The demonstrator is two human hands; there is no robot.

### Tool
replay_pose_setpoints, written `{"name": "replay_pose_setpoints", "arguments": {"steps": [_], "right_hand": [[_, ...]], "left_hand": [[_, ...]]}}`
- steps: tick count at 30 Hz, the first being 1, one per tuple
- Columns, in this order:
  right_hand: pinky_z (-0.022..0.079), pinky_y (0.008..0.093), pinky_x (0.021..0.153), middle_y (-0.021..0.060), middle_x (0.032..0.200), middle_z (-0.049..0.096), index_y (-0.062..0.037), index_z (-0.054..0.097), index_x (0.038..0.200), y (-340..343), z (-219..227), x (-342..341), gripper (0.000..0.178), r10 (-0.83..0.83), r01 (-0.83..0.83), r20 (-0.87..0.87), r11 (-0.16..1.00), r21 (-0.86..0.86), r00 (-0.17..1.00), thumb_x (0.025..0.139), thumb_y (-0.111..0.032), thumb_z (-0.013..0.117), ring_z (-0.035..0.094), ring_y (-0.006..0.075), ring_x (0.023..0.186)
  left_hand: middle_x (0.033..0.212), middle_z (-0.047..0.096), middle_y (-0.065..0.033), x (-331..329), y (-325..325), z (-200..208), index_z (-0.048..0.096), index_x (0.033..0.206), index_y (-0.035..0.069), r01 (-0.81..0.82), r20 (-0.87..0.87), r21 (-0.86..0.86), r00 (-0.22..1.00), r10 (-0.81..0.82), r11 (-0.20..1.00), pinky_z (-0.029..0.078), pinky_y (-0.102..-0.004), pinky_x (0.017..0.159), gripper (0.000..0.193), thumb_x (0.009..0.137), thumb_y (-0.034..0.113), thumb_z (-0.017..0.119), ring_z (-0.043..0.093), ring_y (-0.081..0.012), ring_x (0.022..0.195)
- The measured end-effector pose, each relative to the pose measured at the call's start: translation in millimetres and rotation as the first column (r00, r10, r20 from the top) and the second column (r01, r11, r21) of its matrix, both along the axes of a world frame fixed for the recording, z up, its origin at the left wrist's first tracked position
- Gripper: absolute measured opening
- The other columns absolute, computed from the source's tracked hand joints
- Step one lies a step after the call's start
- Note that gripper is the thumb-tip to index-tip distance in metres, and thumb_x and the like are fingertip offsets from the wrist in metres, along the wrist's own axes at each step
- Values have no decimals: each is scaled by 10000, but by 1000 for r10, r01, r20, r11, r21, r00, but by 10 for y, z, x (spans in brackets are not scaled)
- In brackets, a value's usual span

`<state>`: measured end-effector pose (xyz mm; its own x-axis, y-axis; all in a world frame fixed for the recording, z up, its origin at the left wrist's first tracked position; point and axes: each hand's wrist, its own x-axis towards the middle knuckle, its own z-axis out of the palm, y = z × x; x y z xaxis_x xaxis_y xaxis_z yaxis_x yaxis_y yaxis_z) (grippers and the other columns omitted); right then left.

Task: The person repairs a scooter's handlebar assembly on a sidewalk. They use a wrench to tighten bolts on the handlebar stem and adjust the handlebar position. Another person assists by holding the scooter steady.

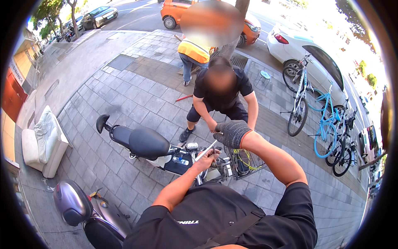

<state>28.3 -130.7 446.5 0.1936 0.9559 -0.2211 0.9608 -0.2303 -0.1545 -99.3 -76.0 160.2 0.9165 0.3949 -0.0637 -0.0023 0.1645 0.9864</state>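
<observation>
Our left hand (208,158) has its fingers closed around a slim pale flat object (205,151), which we hold tilted above the front of a scooter (162,159). Our right hand (231,134), in a dark grey knitted glove with an orange cuff (244,139), reaches farther forward, close to the hands of a person in black (222,85) who bends toward us. We cannot tell whether its fingers are apart or clamped on something, nor whether it touches that person's hand.

Below our right forearm we see the wire basket (253,171), with a yellow-green cable (250,158) in it. To the left of our left hand a clear bottle (180,160) lies on the scooter's footboard, and beyond that comes its black seat (148,143).

Farther out, a red stick (184,98) lies on the grey paving (137,97) behind the person in black, near a second person in an orange vest (195,50). On our right stand bicycles (327,124) beside a white car (309,45); on our left, a pale armchair (45,143) and a purple-grey scooter (73,202).
</observation>
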Motion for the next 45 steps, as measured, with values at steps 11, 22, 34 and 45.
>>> {"name": "replay_pose_setpoints", "arguments": {"steps": [11,22,34,45], "right_hand": [[564,360,671,116,871,716,-66,672,1092,-103,108,296,313,-203,228,-369,973,26,907,980,-349,599,713,247,709],[548,343,816,147,974,747,-28,716,1134,-400,-180,605,321,-128,217,-320,941,259,939,962,-288,638,713,217,873],[560,309,692,98,867,730,-3,727,1111,-661,-371,853,297,-221,359,-441,897,258,870,974,-252,639,693,143,752],[478,239,576,16,773,665,-33,719,1109,-1174,-868,639,314,-522,756,-794,642,-126,311,977,-314,666,595,80,623]], "left_hand": [[959,685,17,26,13,133,680,1182,56,1,40,87,999,-4,996,496,-250,729,247,939,93,696,580,-57,811],[822,628,-15,33,39,-58,669,1135,52,-36,50,-150,998,44,988,487,-277,705,262,894,108,753,560,-89,754],[843,628,13,30,60,-49,643,1097,14,-45,-39,62,998,48,997,476,-247,691,247,905,112,763,558,-51,781],[952,732,-53,5,69,131,668,1105,2,51,-164,214,986,-15,976,529,-273,782,186,930,60,689,646,-98,855]]}}
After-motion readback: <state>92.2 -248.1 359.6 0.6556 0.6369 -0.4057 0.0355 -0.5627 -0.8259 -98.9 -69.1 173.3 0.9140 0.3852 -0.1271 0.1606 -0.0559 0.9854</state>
